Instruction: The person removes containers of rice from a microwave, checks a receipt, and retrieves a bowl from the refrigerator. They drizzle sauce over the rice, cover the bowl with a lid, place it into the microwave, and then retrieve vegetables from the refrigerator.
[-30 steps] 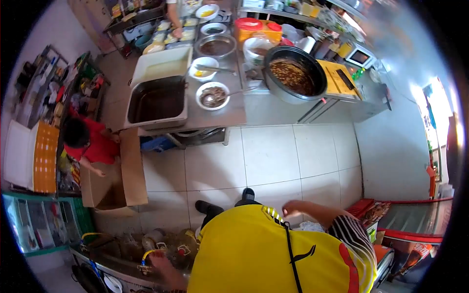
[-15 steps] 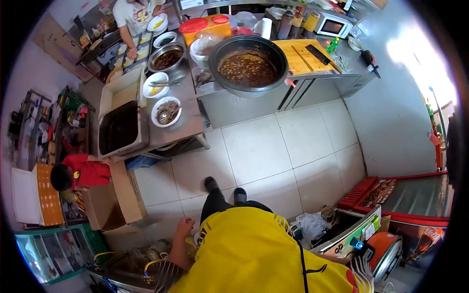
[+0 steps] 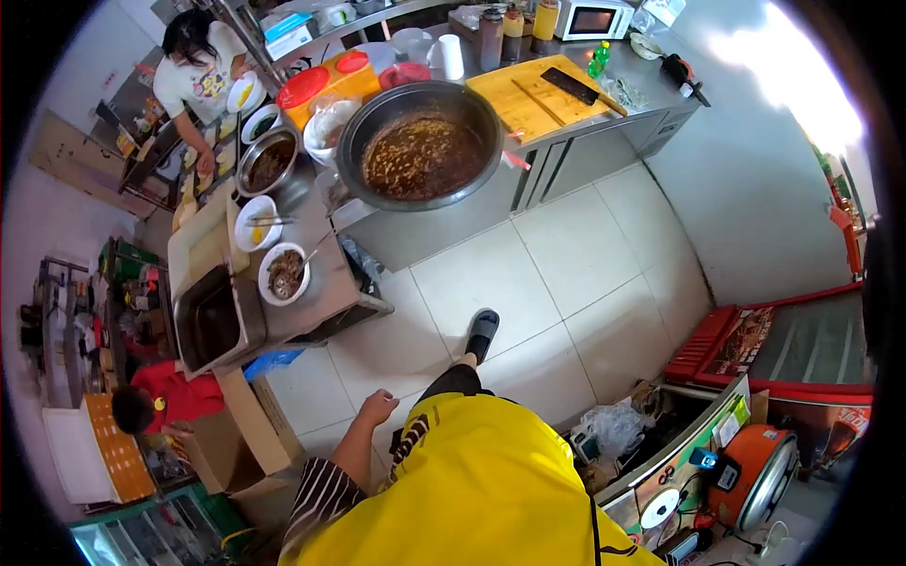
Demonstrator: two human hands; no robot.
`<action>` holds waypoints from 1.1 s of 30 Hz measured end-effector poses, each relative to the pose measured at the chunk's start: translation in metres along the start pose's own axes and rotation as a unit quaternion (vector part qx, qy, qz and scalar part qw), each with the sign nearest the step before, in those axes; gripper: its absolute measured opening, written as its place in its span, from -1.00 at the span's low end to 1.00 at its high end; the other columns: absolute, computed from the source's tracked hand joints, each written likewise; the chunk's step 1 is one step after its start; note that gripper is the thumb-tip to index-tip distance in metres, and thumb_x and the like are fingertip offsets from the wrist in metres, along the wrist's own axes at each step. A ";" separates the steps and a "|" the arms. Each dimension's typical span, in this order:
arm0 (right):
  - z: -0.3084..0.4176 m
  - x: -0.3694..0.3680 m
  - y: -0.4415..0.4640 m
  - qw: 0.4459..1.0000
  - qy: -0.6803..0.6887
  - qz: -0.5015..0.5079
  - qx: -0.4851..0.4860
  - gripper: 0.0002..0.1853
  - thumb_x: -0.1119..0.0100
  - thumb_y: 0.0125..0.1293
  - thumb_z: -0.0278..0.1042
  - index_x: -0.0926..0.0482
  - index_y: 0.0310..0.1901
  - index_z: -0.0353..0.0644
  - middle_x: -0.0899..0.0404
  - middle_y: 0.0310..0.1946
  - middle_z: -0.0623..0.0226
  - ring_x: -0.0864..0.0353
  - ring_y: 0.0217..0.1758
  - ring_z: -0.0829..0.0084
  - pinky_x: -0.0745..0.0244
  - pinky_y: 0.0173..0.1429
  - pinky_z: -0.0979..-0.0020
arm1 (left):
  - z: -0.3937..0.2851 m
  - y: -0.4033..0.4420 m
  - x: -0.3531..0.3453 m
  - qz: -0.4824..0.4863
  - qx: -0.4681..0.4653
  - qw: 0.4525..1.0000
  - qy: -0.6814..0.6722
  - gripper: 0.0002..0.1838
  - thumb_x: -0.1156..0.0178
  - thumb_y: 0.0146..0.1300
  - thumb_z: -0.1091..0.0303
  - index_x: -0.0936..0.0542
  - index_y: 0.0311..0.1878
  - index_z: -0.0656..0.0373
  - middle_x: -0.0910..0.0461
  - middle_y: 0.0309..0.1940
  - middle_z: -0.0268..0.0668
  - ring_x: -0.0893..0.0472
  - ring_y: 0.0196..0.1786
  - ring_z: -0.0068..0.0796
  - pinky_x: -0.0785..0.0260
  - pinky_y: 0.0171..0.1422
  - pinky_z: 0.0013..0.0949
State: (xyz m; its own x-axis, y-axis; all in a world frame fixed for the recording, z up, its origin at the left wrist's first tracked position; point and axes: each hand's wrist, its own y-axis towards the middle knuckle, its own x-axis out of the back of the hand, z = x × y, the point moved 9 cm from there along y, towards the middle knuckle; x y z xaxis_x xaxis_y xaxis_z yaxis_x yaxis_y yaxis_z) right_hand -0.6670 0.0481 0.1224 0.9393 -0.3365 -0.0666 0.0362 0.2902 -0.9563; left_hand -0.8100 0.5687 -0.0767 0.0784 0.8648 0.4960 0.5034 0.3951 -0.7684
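My left hand (image 3: 379,407) hangs low in front of the yellow apron (image 3: 481,481), over the tiled floor, fingers curled in and nothing seen in them. It touches no counter or dish. My right hand is out of view, hidden beyond the apron. Ahead, a large black pot (image 3: 417,201) of dark brown sauce stands at the counter's corner. Left of it are a metal bowl (image 3: 247,179) of dark food, a white bowl (image 3: 240,229) with tongs across it, and another white bowl (image 3: 265,291) with a spoon in a brown mixture.
A wooden cutting board (image 3: 500,92) with a black-bladed knife (image 3: 569,85) lies right of the pot. Across the counter a person (image 3: 203,71) handles food. Beside a cardboard box (image 3: 269,443) at left is someone in red (image 3: 179,396). A red-framed cooler (image 3: 802,344) stands right.
My view has moved forward and turned, bringing the pot and counter left. One foot has stepped ahead. My left hand has swung forward and up, still curled.
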 end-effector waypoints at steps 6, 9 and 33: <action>0.032 0.050 0.001 0.999 0.018 -0.040 -0.008 -0.39 -0.19 0.15 0.14 -0.51 0.10 -0.16 -0.57 0.03 0.19 -0.60 -0.01 0.19 -0.55 0.04 0.15 | -0.116 0.055 0.013 0.018 -0.052 0.998 -0.016 -0.50 -0.20 0.14 0.03 -0.55 0.00 0.25 -0.62 -0.09 -0.07 -0.59 -0.02 -0.10 -0.43 0.08 -0.20; 0.050 0.076 -0.001 0.998 0.028 -0.054 -0.015 -0.40 -0.19 0.15 0.14 -0.51 0.09 -0.16 -0.57 0.03 0.19 -0.60 -0.01 0.20 -0.55 0.04 0.15 | -0.158 0.075 0.015 0.023 -0.079 0.997 0.010 -0.51 -0.20 0.15 0.02 -0.54 -0.01 0.22 -0.61 -0.09 -0.06 -0.59 -0.02 -0.09 -0.43 0.07 -0.20; 0.101 0.243 -0.023 0.999 0.003 -0.036 -0.038 -0.45 -0.19 0.18 0.10 -0.54 0.04 -0.20 -0.59 -0.02 0.20 -0.61 -0.05 0.22 -0.56 0.03 0.17 | -0.303 0.171 0.043 -0.021 -0.045 0.999 -0.014 -0.54 -0.19 0.20 0.03 -0.52 -0.01 0.21 -0.62 -0.08 -0.08 -0.59 0.00 -0.11 -0.43 0.09 -0.20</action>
State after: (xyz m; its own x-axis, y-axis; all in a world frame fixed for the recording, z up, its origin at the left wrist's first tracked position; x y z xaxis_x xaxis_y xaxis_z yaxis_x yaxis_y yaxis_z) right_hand -0.4047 0.0502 0.1568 0.9331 -0.3595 0.0008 0.0767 0.1968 -0.9774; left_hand -0.4597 0.5793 -0.0643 0.0310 0.8567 0.5149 0.5804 0.4040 -0.7071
